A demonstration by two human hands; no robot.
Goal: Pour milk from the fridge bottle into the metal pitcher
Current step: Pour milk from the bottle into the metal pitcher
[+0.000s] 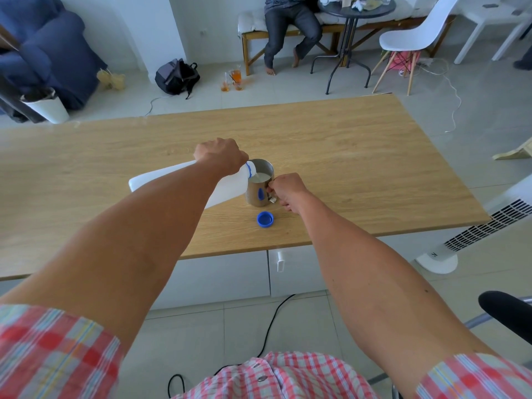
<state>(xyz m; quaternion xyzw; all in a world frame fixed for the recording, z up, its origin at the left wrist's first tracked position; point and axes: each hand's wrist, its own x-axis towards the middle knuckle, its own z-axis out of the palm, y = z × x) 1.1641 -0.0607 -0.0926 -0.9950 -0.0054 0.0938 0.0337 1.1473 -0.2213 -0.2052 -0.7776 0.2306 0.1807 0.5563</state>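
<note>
A white plastic milk bottle [230,189] lies tipped to the right, its blue-ringed mouth over the rim of the metal pitcher [259,191]. My left hand [220,155] grips the bottle near its neck from above. Milk shows inside the pitcher, which stands upright on the wooden table [359,156]. My right hand [288,190] is closed on the pitcher's handle at its right side. The bottle's blue cap [265,219] lies on the table just in front of the pitcher, open side up.
A white tower fan [472,228] stands off the table's right front corner. A black cable [270,321] runs on the floor below. Farther back are a seated person [290,27], a round black table [349,38], a white chair [414,38] and drinks on the floor [233,79].
</note>
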